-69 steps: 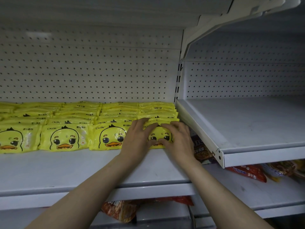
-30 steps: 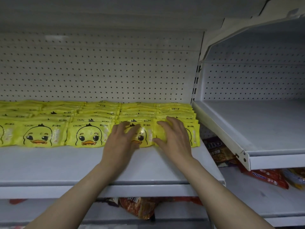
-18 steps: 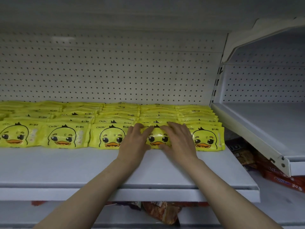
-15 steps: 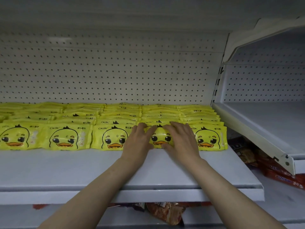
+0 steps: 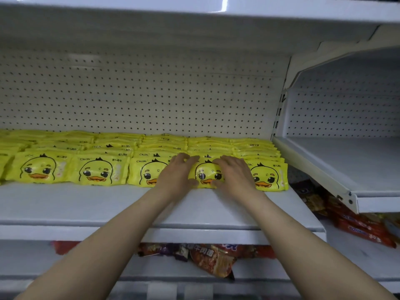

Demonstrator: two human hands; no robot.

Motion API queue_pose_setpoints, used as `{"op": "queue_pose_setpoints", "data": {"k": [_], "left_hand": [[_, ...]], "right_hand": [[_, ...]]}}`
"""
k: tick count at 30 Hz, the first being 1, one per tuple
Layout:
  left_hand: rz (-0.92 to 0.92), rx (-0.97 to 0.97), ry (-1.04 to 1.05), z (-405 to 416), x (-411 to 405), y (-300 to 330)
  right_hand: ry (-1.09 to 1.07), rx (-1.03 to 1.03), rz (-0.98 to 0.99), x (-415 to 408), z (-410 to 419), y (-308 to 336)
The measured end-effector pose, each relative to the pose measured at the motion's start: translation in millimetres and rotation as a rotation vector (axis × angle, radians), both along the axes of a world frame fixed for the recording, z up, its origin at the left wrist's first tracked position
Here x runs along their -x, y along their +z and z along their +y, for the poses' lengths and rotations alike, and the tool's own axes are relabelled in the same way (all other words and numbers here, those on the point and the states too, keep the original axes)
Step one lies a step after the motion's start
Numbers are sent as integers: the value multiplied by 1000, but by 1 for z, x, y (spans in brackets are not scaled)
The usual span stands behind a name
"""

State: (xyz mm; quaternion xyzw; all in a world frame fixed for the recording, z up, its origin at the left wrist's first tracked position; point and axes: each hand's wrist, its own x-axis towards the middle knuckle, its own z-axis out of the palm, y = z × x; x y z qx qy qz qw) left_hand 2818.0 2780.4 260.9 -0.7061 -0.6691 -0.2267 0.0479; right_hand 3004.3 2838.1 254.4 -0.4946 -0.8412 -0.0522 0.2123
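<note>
Shifted since a second ago, the right hand [image 5: 236, 176] has left the end pack [image 5: 269, 176] and joined the left hand [image 5: 175, 176] on the yellow duck pack [image 5: 208, 174] next to it, while the view has tipped up to take in more of the upper shelf [image 5: 194, 11]. Fingers [image 5: 186, 158] of both hands lie nearly straight and spread over the pack's top corners, tips at its upper edge, and the thumbs rest against its lower edge. Neither hand is closed round it, and the duck's face shows in the gap between them. That pack lies flat in the front row, second from the right end, touching the end pack on one side; its other side is hidden under the left hand. More packs [image 5: 101, 172] run leftward along the front, with further rows overlapping behind them back to the pegboard [image 5: 140, 94]. All lie on a white shelf [image 5: 86, 204], set back from its front edge. A side shelf [image 5: 350, 165] adjoins on the right. Snack bags [image 5: 212, 258] show on the level below, and red bags [image 5: 363, 231] lie under the side shelf.
</note>
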Motion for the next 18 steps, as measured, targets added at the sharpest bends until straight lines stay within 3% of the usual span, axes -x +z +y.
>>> {"op": "queue_pose_setpoints", "data": {"k": [8,18], "left_hand": [[-6,30,260,-51,0,47],[20,-97,634,-211,-5,67]], "right_hand": [[188,174,6,8,-16,61],[561,80,85,33,-105,85]]}}
